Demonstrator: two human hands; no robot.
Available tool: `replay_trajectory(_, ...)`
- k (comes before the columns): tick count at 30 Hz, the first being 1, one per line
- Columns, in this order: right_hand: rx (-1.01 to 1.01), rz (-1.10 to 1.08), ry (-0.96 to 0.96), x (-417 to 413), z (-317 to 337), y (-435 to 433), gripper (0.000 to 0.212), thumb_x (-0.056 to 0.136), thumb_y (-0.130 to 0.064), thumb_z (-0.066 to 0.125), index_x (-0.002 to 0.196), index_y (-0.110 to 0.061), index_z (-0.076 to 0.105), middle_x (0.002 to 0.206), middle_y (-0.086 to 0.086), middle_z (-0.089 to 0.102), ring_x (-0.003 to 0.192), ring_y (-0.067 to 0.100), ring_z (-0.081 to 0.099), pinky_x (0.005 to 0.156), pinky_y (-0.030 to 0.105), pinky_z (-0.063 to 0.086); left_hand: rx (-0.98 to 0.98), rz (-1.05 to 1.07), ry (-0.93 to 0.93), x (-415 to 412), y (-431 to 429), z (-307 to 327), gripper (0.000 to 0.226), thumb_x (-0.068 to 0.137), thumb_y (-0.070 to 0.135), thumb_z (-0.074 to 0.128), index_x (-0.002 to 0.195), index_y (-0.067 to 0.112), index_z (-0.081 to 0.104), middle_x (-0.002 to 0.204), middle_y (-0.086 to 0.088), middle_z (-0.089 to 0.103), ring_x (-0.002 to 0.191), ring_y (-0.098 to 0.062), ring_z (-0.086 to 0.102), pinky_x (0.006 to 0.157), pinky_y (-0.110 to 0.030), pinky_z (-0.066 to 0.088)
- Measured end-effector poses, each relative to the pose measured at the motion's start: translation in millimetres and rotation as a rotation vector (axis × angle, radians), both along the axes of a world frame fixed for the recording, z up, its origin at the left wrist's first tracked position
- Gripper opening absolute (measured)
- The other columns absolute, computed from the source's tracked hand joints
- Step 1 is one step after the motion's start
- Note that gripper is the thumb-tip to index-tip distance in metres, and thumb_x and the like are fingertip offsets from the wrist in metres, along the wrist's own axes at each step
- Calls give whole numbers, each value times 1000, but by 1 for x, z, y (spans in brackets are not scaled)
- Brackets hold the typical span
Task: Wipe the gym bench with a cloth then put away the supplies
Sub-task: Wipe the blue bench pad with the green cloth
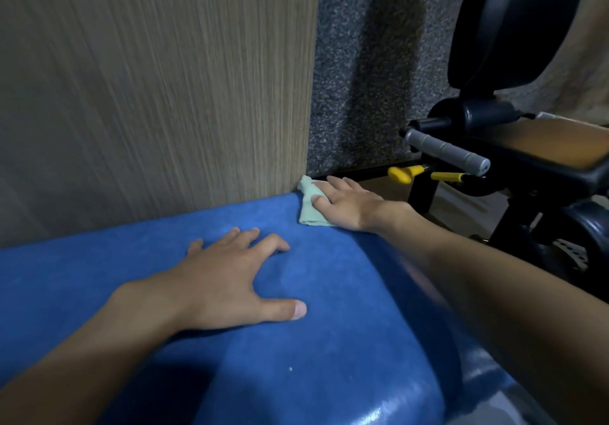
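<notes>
Green cloth — half hidden under right hand.

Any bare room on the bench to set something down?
Bare bench pad left of the left hand, along the wood panel, and near the camera below its thumb. Crowded: far corner, where the right hand presses the cloth, beside the machine.

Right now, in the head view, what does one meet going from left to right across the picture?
wood panel → left hand → cloth → right hand → grey handle → orange pad
</notes>
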State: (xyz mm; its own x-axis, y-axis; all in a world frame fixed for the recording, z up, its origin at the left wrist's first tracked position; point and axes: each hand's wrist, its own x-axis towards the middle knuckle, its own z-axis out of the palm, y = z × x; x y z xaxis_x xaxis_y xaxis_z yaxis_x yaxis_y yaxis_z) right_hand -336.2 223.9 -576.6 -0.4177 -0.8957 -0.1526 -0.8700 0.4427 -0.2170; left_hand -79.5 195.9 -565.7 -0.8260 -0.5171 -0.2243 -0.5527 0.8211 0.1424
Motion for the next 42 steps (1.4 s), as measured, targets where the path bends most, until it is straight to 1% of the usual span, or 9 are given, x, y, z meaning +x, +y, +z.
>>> replay_trajectory(4, 21, 25, 42, 17, -2, 41, 58, 99, -58, 16, 154, -45, 4, 165, -10, -10, 151, 18, -12, 121, 52, 1, 14, -7, 33, -1, -1, 1, 95, 50, 101, 35, 133, 55, 24, 148, 20, 30, 142, -7, 23, 112, -53, 24)
replay_trajectory(13, 7, 116, 142, 71, -7, 168, 58, 99, -58, 13, 153, -46, -2, 164, -11, -16, 149, 14, -20, 121, 48, -5, 24, 51, 27, -4, 10, 10, 103, 46, 98, 40, 136, 49, 31, 146, 17, 36, 139, -11, 32, 111, -54, 26)
replay_trajectory(17, 25, 137, 190, 89, -6, 199, 59, 98, -60, 8, 153, -46, -6, 163, -11, -20, 148, 14, -25, 120, 51, -10, -57, 101, 22, 4, 20, 10, 98, 56, 99, 39, 141, 51, 29, 152, 13, 32, 145, -15, 24, 112, -58, 24)
replay_trajectory(20, -23, 169, 261, 94, 2, 212, 61, 96, -65, 4, 153, -47, -6, 162, -7, -22, 147, 16, -27, 117, 54, -14, -120, 139, 84, 12, 29, 6, 102, 54, 101, 27, 143, 51, 28, 159, 8, 25, 147, -16, 22, 111, -60, 24)
replay_trajectory(23, -3, 194, 177, 95, 0, 216, 59, 93, -66, 5, 149, -54, -9, 162, -12, -22, 147, 15, -25, 119, 50, -13, -113, 164, 7, 23, 34, 7, 98, 59, 101, 25, 146, 57, 21, 164, 4, 16, 151, -20, 12, 114, -61, 19)
replay_trajectory(27, 49, 156, 135, 87, -5, 186, 57, 93, -68, 8, 147, -58, -8, 162, -15, -21, 147, 14, -25, 119, 50, -12, -57, 156, -71, 26, 32, 6, 90, 68, 97, 32, 147, 60, 11, 166, 3, 8, 153, -24, 6, 115, -61, 14)
replay_trajectory(32, 74, 113, 143, 70, -3, 115, 58, 95, -68, 12, 150, -55, -3, 163, -14, -16, 149, 15, -20, 119, 51, -11, -53, 76, -112, 34, 19, 5, 99, 59, 100, 23, 147, 61, -2, 167, 9, -3, 153, -21, -2, 117, -61, 9)
replay_trajectory(37, 91, 77, 155, 52, 1, 37, 59, 96, -66, 14, 152, -51, 0, 164, -11, -13, 150, 17, -16, 119, 52, -8, -10, 56, -99, 40, 12, 6, 102, 68, 95, 39, 153, 52, 1, 165, 18, -8, 152, -12, -9, 118, -61, 6)
replay_trajectory(42, 94, 28, 140, 45, 5, -9, 60, 97, -65, 15, 153, -47, 5, 166, -8, -6, 151, 19, -10, 119, 54, -4, -10, 47, -92, 40, 13, 4, 101, 69, 94, 38, 153, 51, 0, 164, 18, -10, 152, -13, -12, 118, -60, 4)
